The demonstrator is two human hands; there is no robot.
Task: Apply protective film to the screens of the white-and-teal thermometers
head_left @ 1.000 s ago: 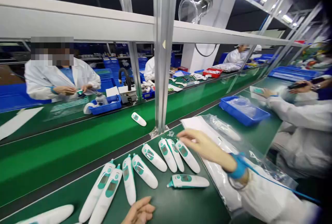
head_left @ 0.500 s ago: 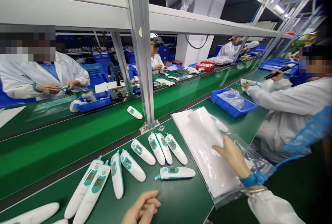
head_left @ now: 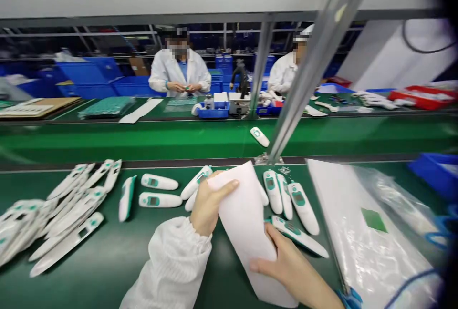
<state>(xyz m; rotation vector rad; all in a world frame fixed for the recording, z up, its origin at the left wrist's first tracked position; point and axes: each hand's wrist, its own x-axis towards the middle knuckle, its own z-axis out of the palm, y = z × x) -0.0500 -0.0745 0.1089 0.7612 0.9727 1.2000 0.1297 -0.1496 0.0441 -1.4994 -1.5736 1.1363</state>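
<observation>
Holding a white sheet (head_left: 243, 223) in both hands

Firm grip up top with the left hand (head_left: 209, 206) — fingers shut on the edge; snug hold low down with the right hand (head_left: 282, 271) — just by a white ear thermometer (head_left: 298, 237)

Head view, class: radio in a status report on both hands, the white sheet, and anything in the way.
Left hand, right hand: both holding white sheet. Ear thermometer beside right hand, partly behind sheet.

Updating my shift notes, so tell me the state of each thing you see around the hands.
White sheet, bent, held up between both hands
Left hand, holding the sheet's upper part
Right hand, holding its lower part
Ear thermometers, lying loose on the green mat
Clear plastic bag, lying flat, crumpled
</observation>
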